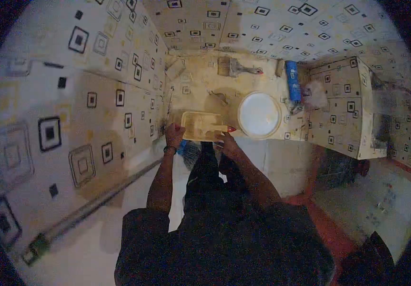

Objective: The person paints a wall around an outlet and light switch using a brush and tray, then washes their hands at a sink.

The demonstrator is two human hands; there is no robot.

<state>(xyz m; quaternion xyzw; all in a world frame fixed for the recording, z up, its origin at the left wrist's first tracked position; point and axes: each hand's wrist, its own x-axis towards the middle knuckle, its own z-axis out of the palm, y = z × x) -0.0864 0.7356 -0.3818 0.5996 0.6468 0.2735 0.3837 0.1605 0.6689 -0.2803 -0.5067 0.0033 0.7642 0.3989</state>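
A shallow, pale yellow rectangular tray (197, 125) is level in front of me, close over the worktop's near edge. My left hand (174, 135) has its fingers closed on the tray's left end. At the near right corner my right hand (226, 144) grips the tray, partly hidden by it. Across the tray's right side lies a pale, flat tool with a red-tipped handle (231, 128), its tip sticking out beside my right hand. I cannot tell whether my right fingers also hold this tool.
On the stained worktop (198, 78) are a wide paintbrush (236, 68), a round white-topped tub (259, 114), a blue cylinder (292, 81) and a crumpled plastic bag (314, 94). Patterned walls stand left and behind; a tiled block (337, 107) juts out right. A dark bristly thing (191, 156) is below.
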